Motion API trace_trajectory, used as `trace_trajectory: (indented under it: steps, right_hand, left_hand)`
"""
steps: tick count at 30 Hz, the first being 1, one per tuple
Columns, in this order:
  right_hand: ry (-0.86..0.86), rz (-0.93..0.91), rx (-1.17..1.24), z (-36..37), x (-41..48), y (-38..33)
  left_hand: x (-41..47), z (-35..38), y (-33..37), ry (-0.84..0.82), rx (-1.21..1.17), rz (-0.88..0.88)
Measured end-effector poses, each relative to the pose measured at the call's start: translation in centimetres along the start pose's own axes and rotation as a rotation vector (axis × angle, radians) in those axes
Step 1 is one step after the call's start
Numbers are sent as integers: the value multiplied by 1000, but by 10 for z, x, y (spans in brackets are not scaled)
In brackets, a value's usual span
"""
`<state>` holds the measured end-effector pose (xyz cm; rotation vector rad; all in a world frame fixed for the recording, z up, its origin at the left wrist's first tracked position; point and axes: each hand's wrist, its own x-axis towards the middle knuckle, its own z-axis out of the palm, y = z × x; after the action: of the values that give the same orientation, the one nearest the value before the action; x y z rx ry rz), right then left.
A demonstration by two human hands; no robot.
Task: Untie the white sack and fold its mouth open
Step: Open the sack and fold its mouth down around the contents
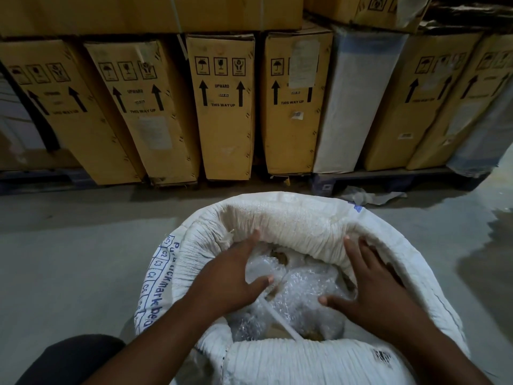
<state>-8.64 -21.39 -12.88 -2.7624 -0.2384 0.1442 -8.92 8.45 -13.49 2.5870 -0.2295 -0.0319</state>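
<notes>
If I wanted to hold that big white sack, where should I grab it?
Probably the thick rolled rim of the white sack, from above. The mouth is already folded outward into a fat, crinkly cuff all round, so fingers can hook over it. Take it on both sides, near where the left hand and right hand rest. The bubble wrap inside looks too slippery.

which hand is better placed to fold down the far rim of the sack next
Probably the left hand: its fingertips already touch the far rim of the sack. The right hand lies flat on the bubble wrap.
</notes>
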Motion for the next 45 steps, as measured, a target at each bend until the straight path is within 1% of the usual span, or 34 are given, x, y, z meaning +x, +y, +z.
trace_trajectory:
  steps: [4, 7, 10, 14, 17, 21, 26, 28, 31, 34, 36, 37, 39, 41, 43, 45]
  right_hand:
    - [100, 5, 62, -3, 7, 9]
    - [183, -12, 88, -2, 13, 12]
    - [248, -24, 99, -5, 15, 12]
    - [360, -4, 109, -14, 18, 15]
    - [387, 15, 139, -19, 18, 26]
    - [348, 63, 140, -15, 15, 34]
    - [298, 79, 187, -8, 15, 32]
    - [265, 72, 187, -5, 15, 31]
    - [241, 47, 207, 1, 16, 23]
    - [320, 75, 162, 1, 17, 8]
    - [366, 9, 159, -1, 18, -6]
    - [359, -37, 181, -2, 19, -14]
    - [320, -139, 182, -1, 22, -28]
    - [260, -236, 65, 4, 30, -31]
    - [187, -241, -80, 10, 41, -23]
    - [100, -191, -131, 17, 49, -11]
  left_hand:
    - [12, -10, -10, 90, -124, -75]
    - [15, -12, -15, 141, -158, -85]
    - [18, -13, -19, 183, -136, -85]
    - [23, -24, -24, 261, -48, -141]
    - [26, -38, -33, 317, 7, -210]
    - [24, -42, -42, 354, 30, -231]
    - [19, -24, -32, 280, 72, -237]
    - [17, -16, -32, 261, 91, -190]
    - [15, -10, -24, 224, 41, -129]
    - [15, -11, -10, 233, 32, -82]
    - [20, -15, 0, 210, 1, -52]
    - [25, -17, 2, 177, -8, -33]
    - [34, -19, 6, 80, -8, 2]
    - [41, -17, 2, 15, 3, 26]
    - [47, -14, -9, 2, -6, 26]
    - [51, -12, -18, 8, -54, 42]
